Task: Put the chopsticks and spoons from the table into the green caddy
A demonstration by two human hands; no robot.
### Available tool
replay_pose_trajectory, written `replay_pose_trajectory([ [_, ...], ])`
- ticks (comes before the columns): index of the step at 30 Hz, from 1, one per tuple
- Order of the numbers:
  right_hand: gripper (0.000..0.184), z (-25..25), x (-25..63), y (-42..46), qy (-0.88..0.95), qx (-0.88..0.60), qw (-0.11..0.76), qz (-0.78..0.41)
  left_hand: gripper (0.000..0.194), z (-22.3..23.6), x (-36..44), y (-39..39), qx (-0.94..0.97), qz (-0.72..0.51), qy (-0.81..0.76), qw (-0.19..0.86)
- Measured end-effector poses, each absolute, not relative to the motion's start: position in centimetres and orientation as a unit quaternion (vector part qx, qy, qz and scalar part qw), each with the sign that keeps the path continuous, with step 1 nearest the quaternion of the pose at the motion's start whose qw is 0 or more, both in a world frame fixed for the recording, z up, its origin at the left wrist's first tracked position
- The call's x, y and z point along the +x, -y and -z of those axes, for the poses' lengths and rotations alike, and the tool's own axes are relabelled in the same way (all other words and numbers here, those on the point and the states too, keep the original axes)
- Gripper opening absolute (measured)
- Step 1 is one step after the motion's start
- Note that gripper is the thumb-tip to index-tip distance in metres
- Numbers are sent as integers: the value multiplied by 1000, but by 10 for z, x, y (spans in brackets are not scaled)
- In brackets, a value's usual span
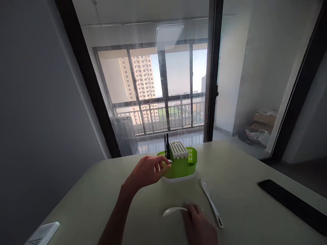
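My left hand point(150, 169) reaches over the left side of a green utensil holder point(178, 169) with a white base. Its thumb and fingers are pinched on a small white end point(170, 161), seemingly a spoon's, whose remainder is hidden. Thin black chopsticks point(167, 146) stand upright in the holder, just behind those fingertips. A white slotted rack point(178, 149) sits across the holder's middle. Nearer to me, my right hand point(199, 223) is closed around the handle of a white spoon point(175, 210), its bowl pointing left. Another white spoon point(211, 202) lies on the table, right of that hand.
The pale table point(240, 190) carries a long black object point(293, 204) at the right and a white object with dark slots point(43, 233) at the near left. Behind the table stands a glass door with a dark frame point(213, 75).
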State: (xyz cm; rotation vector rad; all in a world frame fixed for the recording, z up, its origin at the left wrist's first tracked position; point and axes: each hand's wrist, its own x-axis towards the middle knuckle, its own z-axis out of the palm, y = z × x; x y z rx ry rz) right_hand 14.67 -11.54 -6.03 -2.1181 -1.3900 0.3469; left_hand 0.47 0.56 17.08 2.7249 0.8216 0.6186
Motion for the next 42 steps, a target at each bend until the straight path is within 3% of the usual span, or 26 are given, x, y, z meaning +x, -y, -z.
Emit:
replay_pose_trajectory([
  [4,38,63,150,117,503,-777,352,-136,45,-170,5,1,928,-59,-275,244],
  [9,46,65,150,119,467,-744,447,-173,62,-162,15,11,924,42,-278,259],
  [14,54,65,147,118,443,-727,485,-201,36,-151,27,14,932,72,-246,255],
  [18,56,66,146,118,439,-728,486,-201,41,-147,31,15,949,52,-228,211],
  [22,57,68,146,118,444,-725,481,-215,29,-150,34,23,946,51,-226,225],
  [27,62,69,147,119,451,-718,491,-199,53,-144,39,30,952,64,-209,215],
  [33,67,63,147,120,433,-721,490,-228,26,-131,43,31,958,86,-231,143],
  [42,57,69,149,120,420,-726,482,-253,27,-152,35,23,953,77,-257,140],
])
